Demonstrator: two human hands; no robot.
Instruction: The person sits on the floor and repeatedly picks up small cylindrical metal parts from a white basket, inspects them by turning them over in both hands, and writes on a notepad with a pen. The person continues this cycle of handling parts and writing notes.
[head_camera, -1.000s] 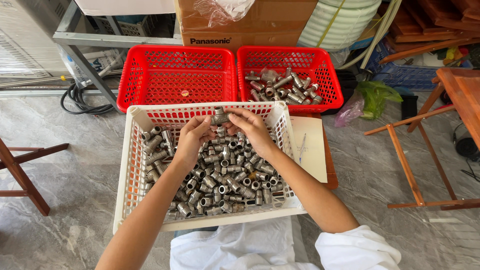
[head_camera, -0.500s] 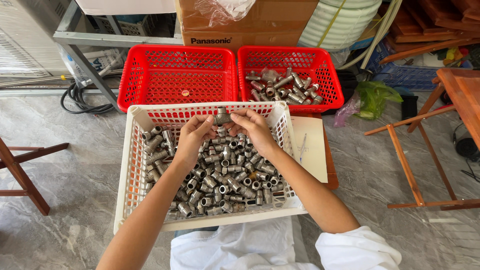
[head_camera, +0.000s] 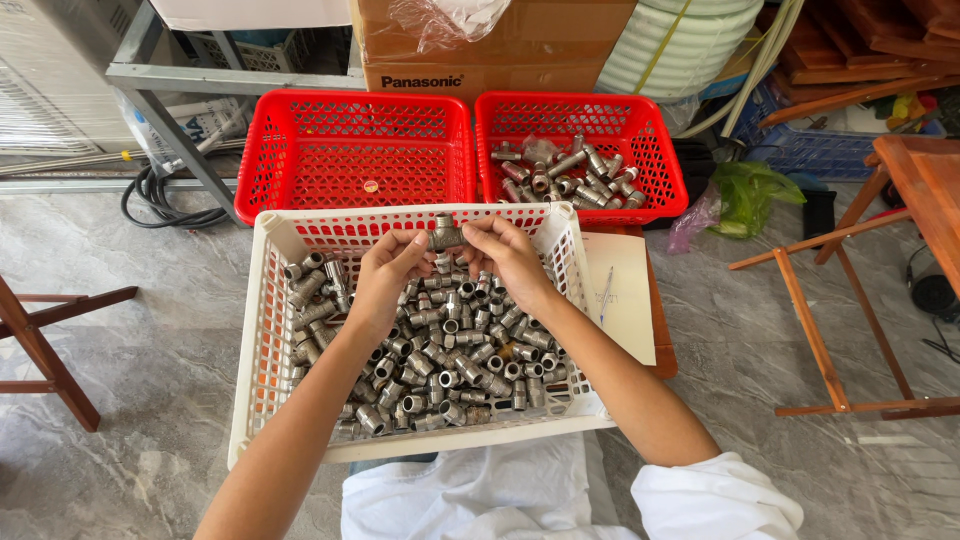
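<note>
Hands barely shifting since before: left hand (head_camera: 385, 275) and right hand (head_camera: 508, 258) are both pinching one grey tee fitting (head_camera: 444, 235) (long axis left-right) between them, above the white basket (head_camera: 262, 330), far edge.

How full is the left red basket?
Nearly empty. The left red basket shows bare mesh floor with one small piece in it; the right red basket holds a pile of metal fittings.
</note>
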